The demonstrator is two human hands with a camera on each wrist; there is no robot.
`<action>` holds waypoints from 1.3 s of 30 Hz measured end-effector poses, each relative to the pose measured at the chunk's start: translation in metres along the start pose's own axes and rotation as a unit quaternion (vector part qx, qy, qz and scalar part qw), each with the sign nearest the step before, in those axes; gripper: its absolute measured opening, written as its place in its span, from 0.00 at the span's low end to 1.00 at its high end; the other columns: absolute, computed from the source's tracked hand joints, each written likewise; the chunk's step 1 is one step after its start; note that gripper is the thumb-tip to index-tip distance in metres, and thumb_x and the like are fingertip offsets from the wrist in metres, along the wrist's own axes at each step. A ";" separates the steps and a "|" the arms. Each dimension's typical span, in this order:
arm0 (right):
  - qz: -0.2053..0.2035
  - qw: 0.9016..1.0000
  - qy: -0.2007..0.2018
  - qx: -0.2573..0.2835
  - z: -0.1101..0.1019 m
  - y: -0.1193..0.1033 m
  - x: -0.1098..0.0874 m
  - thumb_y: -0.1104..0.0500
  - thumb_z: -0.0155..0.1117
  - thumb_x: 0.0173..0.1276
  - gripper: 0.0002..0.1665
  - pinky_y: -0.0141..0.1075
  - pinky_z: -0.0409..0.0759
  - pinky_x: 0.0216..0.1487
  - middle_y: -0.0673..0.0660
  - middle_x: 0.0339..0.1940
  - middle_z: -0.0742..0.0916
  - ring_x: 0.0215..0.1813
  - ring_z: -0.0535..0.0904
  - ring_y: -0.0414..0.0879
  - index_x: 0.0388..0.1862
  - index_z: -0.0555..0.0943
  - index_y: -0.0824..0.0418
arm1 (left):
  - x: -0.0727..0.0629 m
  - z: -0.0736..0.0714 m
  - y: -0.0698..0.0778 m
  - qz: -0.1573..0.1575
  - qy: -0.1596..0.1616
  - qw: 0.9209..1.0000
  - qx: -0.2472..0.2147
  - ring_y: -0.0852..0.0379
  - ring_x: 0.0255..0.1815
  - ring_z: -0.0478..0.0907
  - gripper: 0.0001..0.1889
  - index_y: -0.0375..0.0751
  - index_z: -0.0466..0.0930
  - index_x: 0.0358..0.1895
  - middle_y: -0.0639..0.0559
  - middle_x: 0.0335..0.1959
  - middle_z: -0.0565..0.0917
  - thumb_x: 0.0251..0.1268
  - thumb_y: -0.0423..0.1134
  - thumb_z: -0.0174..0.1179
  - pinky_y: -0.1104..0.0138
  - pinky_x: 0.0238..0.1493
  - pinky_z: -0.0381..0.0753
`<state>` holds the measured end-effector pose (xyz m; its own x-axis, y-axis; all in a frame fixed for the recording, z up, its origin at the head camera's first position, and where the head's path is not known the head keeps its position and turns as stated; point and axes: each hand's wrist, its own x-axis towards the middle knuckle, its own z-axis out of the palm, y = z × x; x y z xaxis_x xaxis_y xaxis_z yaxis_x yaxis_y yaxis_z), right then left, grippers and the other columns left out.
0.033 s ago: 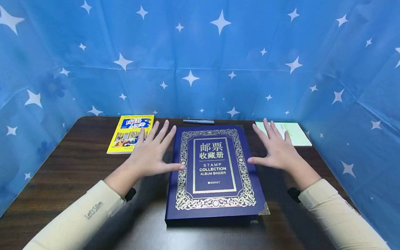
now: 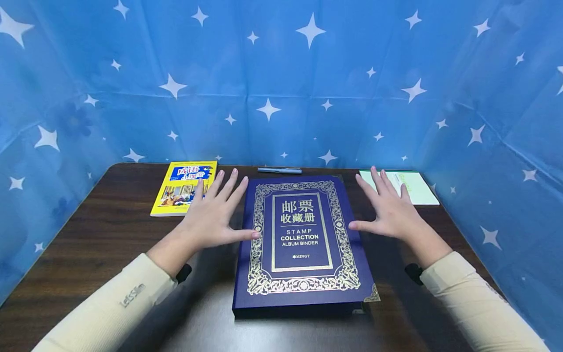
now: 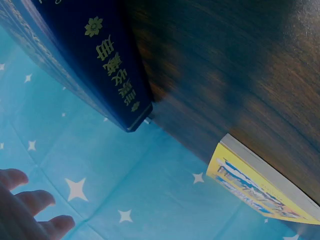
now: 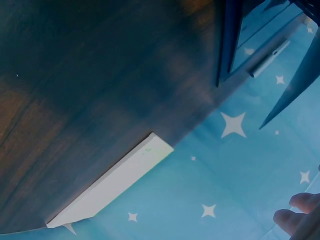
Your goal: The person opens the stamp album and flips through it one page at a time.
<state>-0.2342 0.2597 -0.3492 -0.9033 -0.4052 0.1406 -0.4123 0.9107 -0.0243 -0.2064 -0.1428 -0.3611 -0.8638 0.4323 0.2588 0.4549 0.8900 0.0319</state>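
Note:
A thick dark-blue stamp album [image 2: 301, 234] with gold ornament and lettering lies closed on the table. To its left, my left hand [image 2: 211, 220] is held in the air with fingers straight and spread; in the head view its thumb overlaps the album's left border. My right hand [image 2: 389, 210], likewise spread, hovers to the album's right. Neither hand holds anything. The left wrist view shows the album's lettered spine [image 3: 112, 65] and some fingertips [image 3: 37, 200]. In the right wrist view, a corner of the album's open side appears at top right.
Behind the left hand lies a yellow book [image 2: 176, 195], partly covered by its fingers. A grey-blue pen [image 2: 279, 170] lies beyond the album. The pale green notepad [image 2: 422, 188] sits at back right on the dark wooden table [image 2: 105, 234]. A blue starred curtain [image 2: 281, 73] surrounds the table.

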 end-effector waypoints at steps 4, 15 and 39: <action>0.000 1.000 0.000 0.006 0.001 -0.001 -0.001 0.23 0.59 0.48 0.65 0.70 0.38 0.60 0.62 0.76 0.43 0.74 0.41 0.62 0.77 0.45 0.49 | 0.000 -0.001 0.000 -0.001 0.000 1.000 -0.001 0.43 0.74 0.33 0.59 0.49 0.43 0.75 0.47 0.75 0.42 0.42 0.83 0.42 0.39 0.64 0.33; 0.049 0.993 -0.028 0.104 0.005 -0.004 0.004 0.27 0.48 0.62 0.54 0.66 0.48 0.62 0.66 0.73 0.58 0.71 0.53 0.63 0.76 0.48 0.57 | -0.012 -0.012 0.009 0.025 0.085 0.996 -0.029 0.43 0.71 0.54 0.50 0.44 0.53 0.73 0.45 0.72 0.57 0.53 0.74 0.46 0.43 0.66 0.48; 0.232 0.834 -0.044 0.499 0.047 -0.007 0.043 0.50 0.46 0.75 0.22 0.38 0.73 0.20 0.51 0.15 0.75 0.16 0.71 0.43 0.30 0.73 0.67 | -0.078 0.035 0.085 0.249 0.047 0.965 0.070 0.58 0.09 0.66 0.20 0.48 0.67 0.16 0.57 0.11 0.69 0.49 0.57 0.60 0.64 0.06 0.59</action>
<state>-0.2752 0.2321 -0.3894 -0.9802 -0.0719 -0.1844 0.1299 0.4693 -0.8734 -0.1080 -0.0957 -0.4129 -0.5185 0.8024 0.2954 0.7696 0.5885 -0.2477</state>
